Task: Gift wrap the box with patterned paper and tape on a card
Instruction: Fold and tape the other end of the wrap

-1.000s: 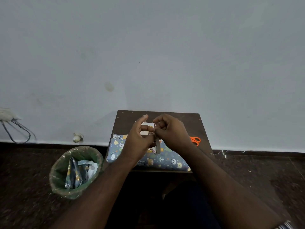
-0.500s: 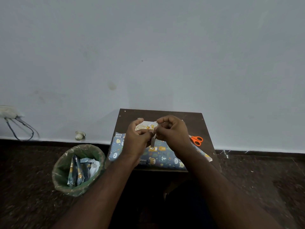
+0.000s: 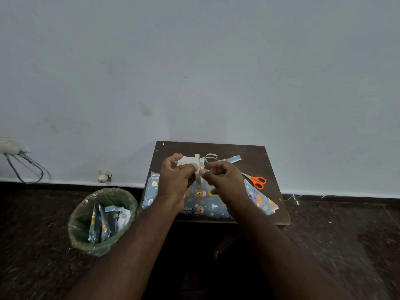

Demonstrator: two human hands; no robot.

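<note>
- Wrapped box [image 3: 207, 204], near counter [image 3: 275, 161] edge: blue animal-print paper; printed strips at its left end and front edge, unreadable.
- Left hand [image 3: 175, 180]: grip curled round a pale card [image 3: 187, 163]; markings illegible.
- Right hand [image 3: 223, 180]: fingertips pinch a tape strip [image 3: 199, 169].
- Orange scissors [image 3: 256, 181], right; bin [image 3: 101, 219] on floor, left.

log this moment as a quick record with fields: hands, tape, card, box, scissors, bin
left hand: left hand holds the card and the tape roll, above the box
right hand: right hand pinches the tape end beside the roll
tape roll: tape roll on edge between the hands
card: card pale, partly hidden by the left hand
box: wrapped box lies on the small table
scissors: orange-handled scissors on the table, right of the hands
bin: waste bin on the floor, left, holding paper scraps
</note>
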